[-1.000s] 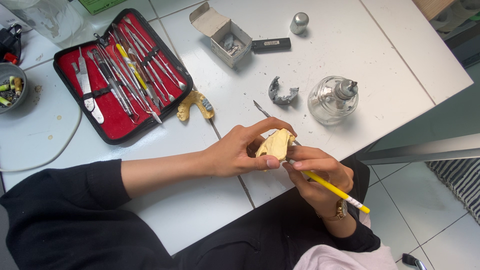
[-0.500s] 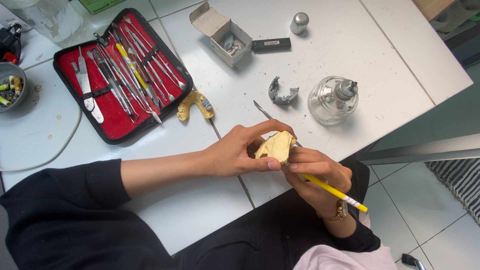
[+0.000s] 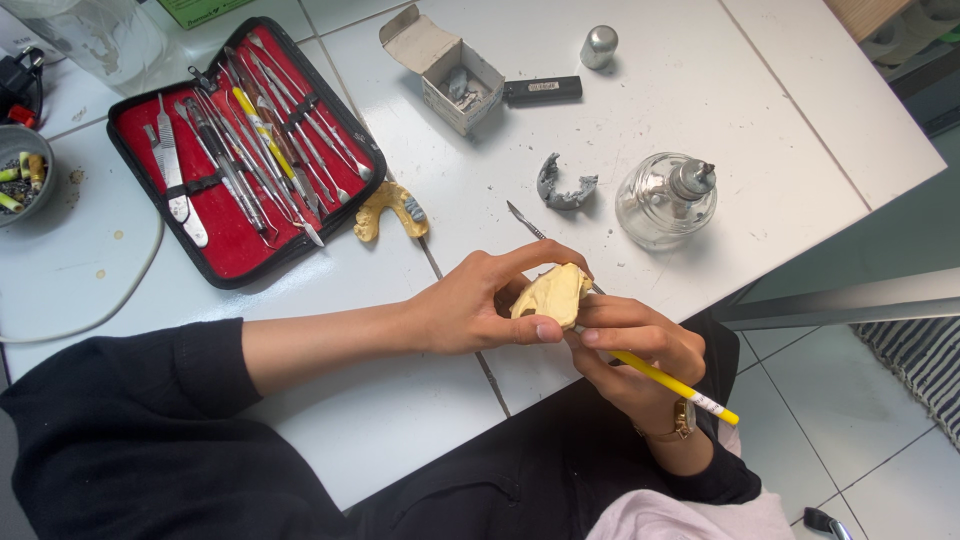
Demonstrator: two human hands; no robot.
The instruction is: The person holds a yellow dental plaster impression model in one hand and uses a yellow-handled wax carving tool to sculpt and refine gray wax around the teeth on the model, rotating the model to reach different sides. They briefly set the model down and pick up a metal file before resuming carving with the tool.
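A pale yellow dental cast (image 3: pixel 550 295) was held just above the near edge of the white worktop (image 3: pixel 700 100), gripped in the left hand (image 3: pixel 480 305), whose thumb and fingers were closed around it. The right hand (image 3: pixel 635 350) was curled shut on a yellow-handled carving tool (image 3: pixel 672 385), its working end laid against the cast; the tip itself was hidden behind the cast, though a metal point (image 3: pixel 520 215) showed beyond the fingers.

Judged from the layout, the shaping work was under way rather than finished: the cast was in hand, not set down. A second yellow cast with grey wax (image 3: pixel 392 210) lay beside the open red instrument case (image 3: pixel 240 160), and a grey wax arch (image 3: pixel 562 188) lay near the glass spirit lamp (image 3: pixel 668 200), which appeared unlit. How much of the held cast had been carved could not be told. A small open cardboard box (image 3: pixel 450 70) and a black lighter (image 3: pixel 542 91) stood further back.
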